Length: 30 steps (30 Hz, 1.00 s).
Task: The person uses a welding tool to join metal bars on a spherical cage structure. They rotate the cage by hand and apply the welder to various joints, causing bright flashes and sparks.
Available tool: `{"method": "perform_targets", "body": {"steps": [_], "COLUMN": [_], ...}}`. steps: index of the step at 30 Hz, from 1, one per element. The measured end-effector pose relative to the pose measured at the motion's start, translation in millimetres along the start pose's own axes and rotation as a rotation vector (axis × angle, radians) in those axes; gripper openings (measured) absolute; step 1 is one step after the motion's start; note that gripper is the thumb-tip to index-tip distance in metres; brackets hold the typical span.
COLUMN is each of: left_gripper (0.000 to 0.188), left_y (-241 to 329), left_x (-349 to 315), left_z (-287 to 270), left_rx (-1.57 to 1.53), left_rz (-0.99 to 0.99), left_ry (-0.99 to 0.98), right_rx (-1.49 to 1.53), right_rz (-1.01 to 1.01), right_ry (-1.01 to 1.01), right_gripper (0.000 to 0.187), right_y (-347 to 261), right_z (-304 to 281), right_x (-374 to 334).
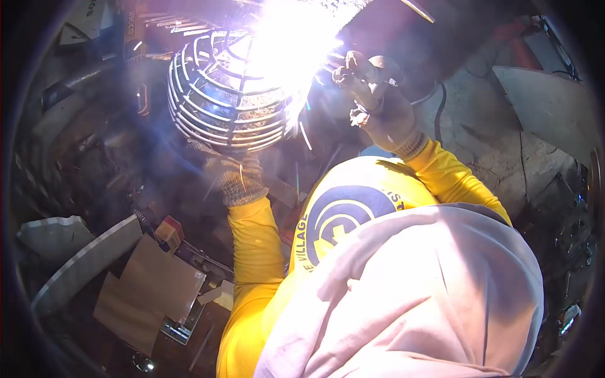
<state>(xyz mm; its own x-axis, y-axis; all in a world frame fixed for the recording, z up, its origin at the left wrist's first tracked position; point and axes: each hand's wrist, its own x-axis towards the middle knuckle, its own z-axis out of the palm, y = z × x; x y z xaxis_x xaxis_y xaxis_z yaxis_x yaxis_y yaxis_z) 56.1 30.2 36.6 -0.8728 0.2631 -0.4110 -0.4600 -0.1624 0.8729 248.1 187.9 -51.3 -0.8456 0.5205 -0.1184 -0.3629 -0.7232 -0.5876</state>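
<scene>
A round cage of curved metal bars (230, 104) hangs in the upper middle, its right side lost in a blinding white-blue glare (293, 50). Against the cage's lower side is my left hand (236, 173), in a worn knit glove, gripping it; the fingertips are hidden behind the bars. Just right of the glare, my right hand (378, 94) is raised in a worn, frayed glove. Its fingers are curled closed, and what they hold cannot be made out. Thin sparks fly off below the glare.
Flat brown cardboard (148, 286) lies at lower left beside curved pale pieces (88, 261) and a small red box (169, 232). A large pale panel (548, 101) leans at the right, near a dark cable (441, 110). Dim clutter surrounds my arms.
</scene>
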Motion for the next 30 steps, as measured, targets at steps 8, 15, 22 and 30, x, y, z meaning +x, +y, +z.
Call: {"method": "perform_targets", "body": {"steps": [8,15,22,30], "left_gripper": [0.065,0.063,0.059,0.061], "left_y": [-5,-1,-11,-12], "left_x": [4,-2,-11,-12], "left_z": [-11,0,19,18], "left_rx": [0.085,-0.092,0.024,-0.012], "left_rz": [0.07,-0.009,-0.053,-0.138], "left_ry": [-0.188,-0.069,0.165,0.114], "right_rx": [-0.973,-1.016,-1.156,-1.125], "right_rz": [-0.338,-0.312,-0.326,-0.331], "right_ry": [0.0,0.058,0.141,0.165], "right_gripper": [0.04,0.049,0.054,0.057], "right_y": [-3,7,-1,4], "right_z": [-18,-37,-36,-36], "right_x": [-13,-24,-32,-24]}}
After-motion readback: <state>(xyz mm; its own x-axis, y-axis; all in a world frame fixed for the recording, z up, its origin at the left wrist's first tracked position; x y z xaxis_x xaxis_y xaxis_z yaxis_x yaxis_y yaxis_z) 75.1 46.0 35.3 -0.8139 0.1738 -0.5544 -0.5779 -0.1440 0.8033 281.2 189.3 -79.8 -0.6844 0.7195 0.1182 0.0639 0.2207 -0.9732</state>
